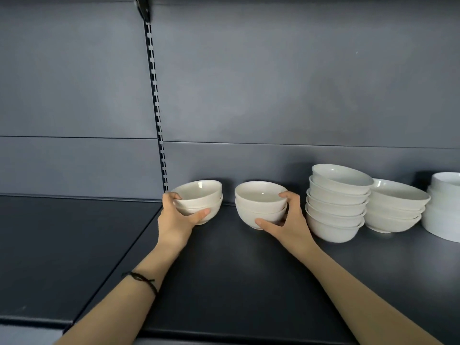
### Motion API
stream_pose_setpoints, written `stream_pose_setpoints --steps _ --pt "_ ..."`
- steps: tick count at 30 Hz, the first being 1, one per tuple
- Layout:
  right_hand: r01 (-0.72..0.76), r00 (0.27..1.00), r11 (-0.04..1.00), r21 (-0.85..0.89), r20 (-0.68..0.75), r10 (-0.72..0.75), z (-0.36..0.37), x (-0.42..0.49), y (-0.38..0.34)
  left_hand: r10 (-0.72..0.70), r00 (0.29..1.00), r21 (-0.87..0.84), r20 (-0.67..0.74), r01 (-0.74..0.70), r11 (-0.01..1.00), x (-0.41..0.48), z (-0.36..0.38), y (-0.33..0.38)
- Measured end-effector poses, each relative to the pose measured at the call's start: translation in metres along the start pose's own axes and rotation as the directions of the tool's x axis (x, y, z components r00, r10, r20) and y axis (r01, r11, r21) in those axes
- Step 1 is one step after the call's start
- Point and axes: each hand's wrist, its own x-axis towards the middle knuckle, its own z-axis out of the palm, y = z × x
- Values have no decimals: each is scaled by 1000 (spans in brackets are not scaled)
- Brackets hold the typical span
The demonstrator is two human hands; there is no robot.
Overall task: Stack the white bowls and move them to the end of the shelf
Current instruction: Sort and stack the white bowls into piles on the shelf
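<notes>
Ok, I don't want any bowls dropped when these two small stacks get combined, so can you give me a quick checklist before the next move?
1. Left hand gripping the left two-bowl stack: ok, thumb in front, fingers behind.
2. Right hand gripping the right two-bowl stack: ok, thumb low in front, fingers at the rim.
3. Bowls nested straight: the right stack ok; the left stack tilts slightly, not ok.
4. Gap between the two stacks free: ok.
5. Clearance from the tall stack beside the right hand: not ok, very close.
6. Whether the left stack is lifted off the shelf: cannot tell.
</notes>
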Motion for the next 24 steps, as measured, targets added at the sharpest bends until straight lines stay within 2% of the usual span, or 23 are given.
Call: stream_pose_setpoints --steps 5,9,14,18,24 --pt "11 998 1000 24 55 -13 2 1 3 78 993 -84 -86 -85 993 -5 -4 3" --pt "33 996 998 51 82 -37 2 3 3 161 974 -223 -161 -195 955 -6 -8 16" --pt "6 989 991 130 143 -25 0 6 2 293 949 -385 -117 -315 867 -3 7 53" --pt "-50 980 976 211 198 7 -2 6 3 353 936 -386 -11 -329 862 -3 43 64" --pt "-40 985 971 234 173 -1 -1 7 5 420 898 -194 130 -392 899 -15 66 52"
